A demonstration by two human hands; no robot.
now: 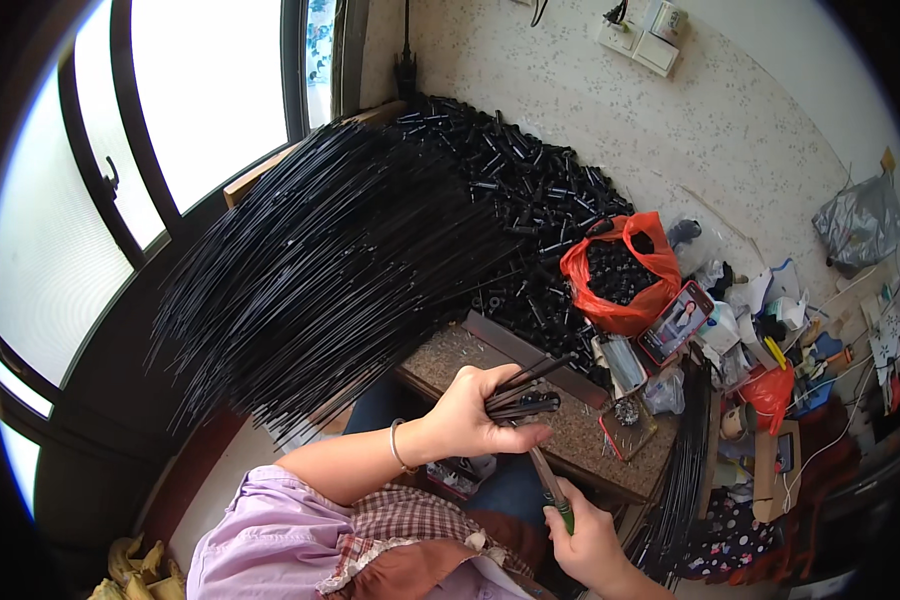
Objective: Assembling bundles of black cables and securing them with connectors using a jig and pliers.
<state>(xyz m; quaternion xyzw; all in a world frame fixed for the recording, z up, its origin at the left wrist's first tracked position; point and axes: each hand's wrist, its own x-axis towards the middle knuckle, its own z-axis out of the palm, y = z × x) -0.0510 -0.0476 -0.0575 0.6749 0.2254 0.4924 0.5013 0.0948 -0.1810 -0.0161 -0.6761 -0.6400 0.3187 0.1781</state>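
Observation:
My left hand [475, 415] is closed round a small bunch of short black rods [530, 385], their ends sticking out beyond the thumb and fingers. Just below and to the right, my right hand [592, 545] grips a green-handled tool [552, 485] with a long narrow shaft. The shaft's far end reaches my left thumb; I cannot make out what kind of tool it is. Both hands are above the near edge of a speckled brown tabletop [450, 355]. To the left lies a large heap of long thin black rods [300, 260].
Short black cylindrical parts [530, 165] are piled against the wall. A red plastic bag [618, 315] holds small black parts, with a phone [676, 322] leaning beside it. A metal strip [535, 358] stands across the table. Clutter and cables fill the right; windows [200, 100] are at left.

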